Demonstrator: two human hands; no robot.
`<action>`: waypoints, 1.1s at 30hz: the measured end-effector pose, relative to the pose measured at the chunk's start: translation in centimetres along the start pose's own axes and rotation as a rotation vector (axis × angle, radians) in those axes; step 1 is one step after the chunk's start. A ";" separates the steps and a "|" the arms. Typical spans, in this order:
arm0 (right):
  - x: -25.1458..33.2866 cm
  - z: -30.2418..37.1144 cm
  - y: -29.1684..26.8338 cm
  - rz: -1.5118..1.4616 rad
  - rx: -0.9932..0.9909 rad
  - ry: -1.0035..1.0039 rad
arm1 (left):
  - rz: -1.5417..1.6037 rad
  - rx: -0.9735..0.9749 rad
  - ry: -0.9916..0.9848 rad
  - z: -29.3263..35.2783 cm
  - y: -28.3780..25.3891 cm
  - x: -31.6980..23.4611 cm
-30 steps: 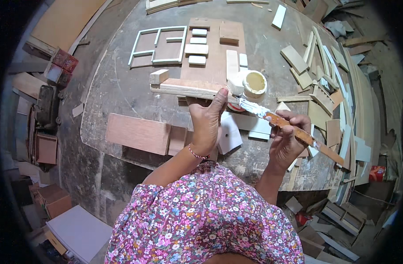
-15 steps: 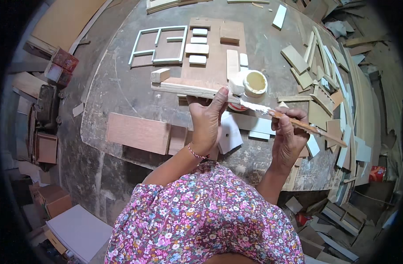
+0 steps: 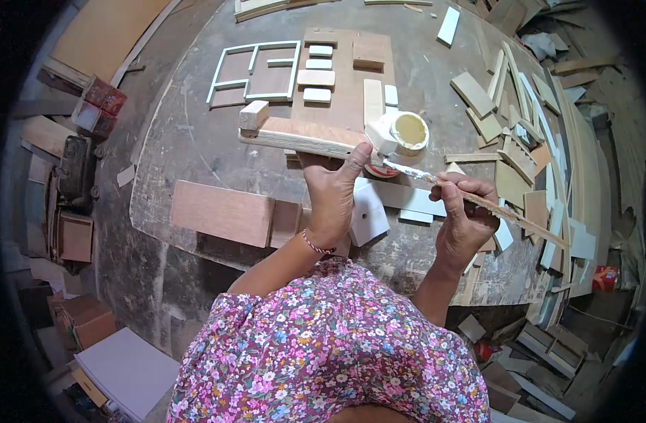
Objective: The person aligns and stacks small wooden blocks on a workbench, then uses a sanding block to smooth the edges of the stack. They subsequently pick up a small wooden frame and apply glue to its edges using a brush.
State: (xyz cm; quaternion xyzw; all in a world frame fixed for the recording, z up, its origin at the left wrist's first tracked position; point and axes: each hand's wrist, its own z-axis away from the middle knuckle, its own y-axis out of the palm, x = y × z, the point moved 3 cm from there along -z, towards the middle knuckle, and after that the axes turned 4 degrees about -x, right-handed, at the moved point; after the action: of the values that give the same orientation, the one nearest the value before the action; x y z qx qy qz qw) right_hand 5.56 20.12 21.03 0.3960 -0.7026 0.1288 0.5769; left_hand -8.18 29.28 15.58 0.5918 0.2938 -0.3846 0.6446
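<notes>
My left hand (image 3: 330, 190) grips a short wooden board (image 3: 305, 139) from below, thumb over its right end. A small wooden block (image 3: 253, 116) sits on the board's left end. Between the fingers of my right hand (image 3: 466, 220) is a thin wooden stick (image 3: 524, 223), its tip coated in white paste (image 3: 406, 170). That tip is close to the board's right end; whether they touch I cannot tell. Just beyond, an open tub (image 3: 411, 132) contains a pale yellowish substance. A white blocky piece (image 3: 382, 134) adjoins the tub on its left, partly behind the board.
On the table, a white-edged frame (image 3: 254, 72) lies far left beside a brown panel (image 3: 342, 84) bearing small white-topped blocks. A pinkish board (image 3: 223, 213) lies nearer, left of my arm. Wood offcuts (image 3: 472, 94) crowd the right side. A box (image 3: 106, 97) stands at left.
The board's left end has shifted slightly left and the block on it tilts more into view. The stick has turned and slid a little right; the paste on its tip looks thinner.
</notes>
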 end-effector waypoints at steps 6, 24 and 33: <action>0.1 0.3 0.1 0.067 -0.027 -0.047 | 0.009 0.012 -0.118 0.3 0.0 0.2; 1.9 0.7 -0.5 0.123 -0.040 -0.019 | 0.035 0.042 -0.092 1.7 0.1 -0.6; 1.2 0.4 -1.3 -0.030 -0.145 0.025 | 0.169 0.012 -0.216 1.8 0.5 -1.0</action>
State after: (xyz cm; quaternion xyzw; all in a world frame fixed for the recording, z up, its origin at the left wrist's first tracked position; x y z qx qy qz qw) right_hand 6.21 18.57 21.62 0.3622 -0.6967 0.0737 0.6148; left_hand -8.44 27.68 16.87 0.5732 0.1694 -0.3921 0.6992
